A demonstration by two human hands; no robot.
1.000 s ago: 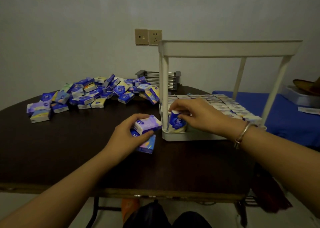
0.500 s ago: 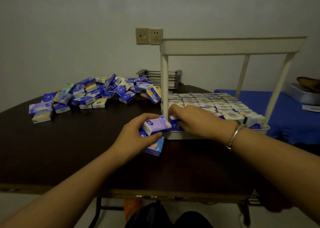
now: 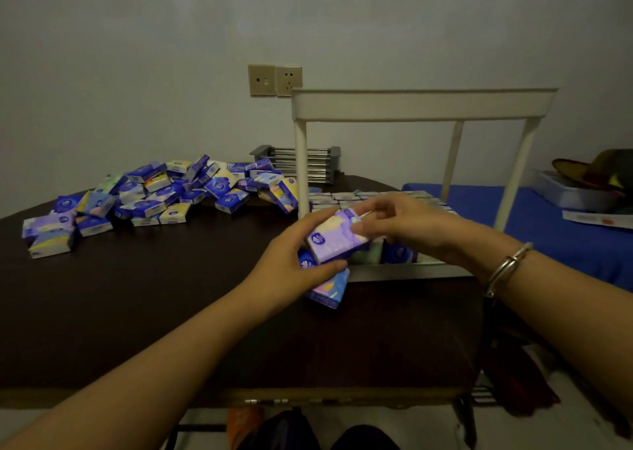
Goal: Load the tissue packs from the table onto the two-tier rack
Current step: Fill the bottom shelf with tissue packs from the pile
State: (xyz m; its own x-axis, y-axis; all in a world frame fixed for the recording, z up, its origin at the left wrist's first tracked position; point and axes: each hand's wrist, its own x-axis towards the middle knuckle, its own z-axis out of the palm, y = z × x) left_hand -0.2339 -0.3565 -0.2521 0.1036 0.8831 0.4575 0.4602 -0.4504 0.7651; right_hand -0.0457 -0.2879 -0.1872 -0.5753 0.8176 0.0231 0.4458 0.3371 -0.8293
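Note:
The white two-tier rack (image 3: 421, 105) stands on the dark table (image 3: 137, 295) at the right. Its lower tier holds several tissue packs (image 3: 342, 197) in rows; the top tier's inside is hidden. My left hand (image 3: 291, 261) grips a small stack of packs just in front of the rack's lower left corner: a lilac pack (image 3: 337, 237) on top, a blue-pink pack (image 3: 330, 287) beneath. My right hand (image 3: 404, 223) pinches the far end of the lilac pack above the lower tier. A heap of loose packs (image 3: 154, 193) lies at the back left of the table.
A grey metal rack (image 3: 318, 162) lies on the table behind the white one. Two wall sockets (image 3: 274, 80) are on the wall above. To the right is a blue-covered surface (image 3: 565, 230) with a tray and a hat (image 3: 596, 172).
My right hand has let go of the pack it pushed into the lower tier's front row and now takes the lilac pack from my left hand, which has lifted towards the rack.

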